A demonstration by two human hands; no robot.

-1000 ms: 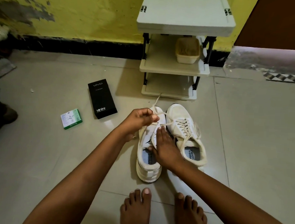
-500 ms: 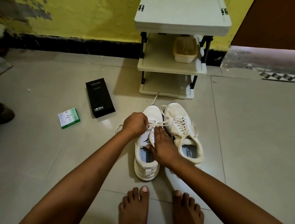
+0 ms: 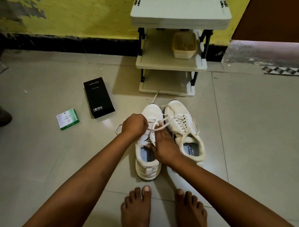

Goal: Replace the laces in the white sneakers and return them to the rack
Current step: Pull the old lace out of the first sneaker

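Feet (image 3: 163,210): bare, on the tiled floor (image 3: 247,134), nearest to camera, just below the heel of the left sneaker.
Left sneaker (image 3: 147,158): white, stands on floor w/ toe pointing to the rack; insole w/ print is visible; eyelets mostly w/o lace.
Right hand (image 3: 164,146): lies on the left sneaker at the tongue area, fingers stretched forward and pressing it down; thumb at the shoe opening. Not curled around anything.
Left hand (image 3: 135,125): over the left side of the left sneaker, fingers closed in a pinch on the lace.
Lace (image 3: 155,127): cream colour, goes from the left hand across the front of the left sneaker to the right; one loop hangs out to the left of the hand on the floor, one end goes past the toe twd the rack's bottom shelf.
Right sneaker (image 3: 184,130): touching the left sneaker on its right side, a bit farther; already laced, lace ends loose.
Green box (image 3: 68,119): small, on floor, well apart to the left of the left sneaker.
Black box (image 3: 99,97): "vivo 120W" print, on floor, left of and a bit beyond the left sneaker.
Rack (image 3: 173,66): pale shelves w/ black posts, beyond the sneakers' toes, against the yellow wall (image 3: 81,10).
Tub (image 3: 184,45): beige, on the rack's middle shelf, right part.
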